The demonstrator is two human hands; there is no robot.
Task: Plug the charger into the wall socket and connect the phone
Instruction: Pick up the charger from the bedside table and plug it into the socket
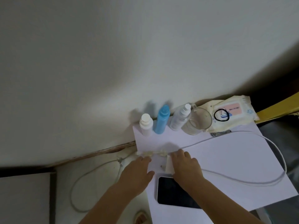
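While both hands rest low on the white worktop [226,159], the charger [169,164] lies as a small white block just under the right hand [186,165], prongs seemingly toward the left; right fingers [181,153] are spread flat over it, not visibly clamped; whether they grip it, cannot tell. Left hand [139,170] lies just beside, at the worktop's left edge, fingers loosely apart and holding nothing. Phone [174,193] lies screen-up, dark, touching the right wrist area, nearer the wearer; white cable [242,136] runs from near the right hand out in a wide loop to the right and back along the worktop, passing near the phone; its free end is not discernible. Wall socket: not identified in view; wall ahead is bare; a second cable [84,178] hangs off to the left below the worktop edge.

Judgement, step in hand: picking up the charger; task barely begun. Do it well by pinching the block on its flat sides, prongs facing out, and lifting straight before turning, so the cable trails without dragging.

Clearances: bottles [146,125], a blue bottle [161,118], a spray bottle [180,117] and a glass mug [198,121] stand at the far edge against the wall, near the cable's run; a tug on the loop could sweep them; wipes pack [231,113] sits further right. Open room lies across the worktop's middle and right.
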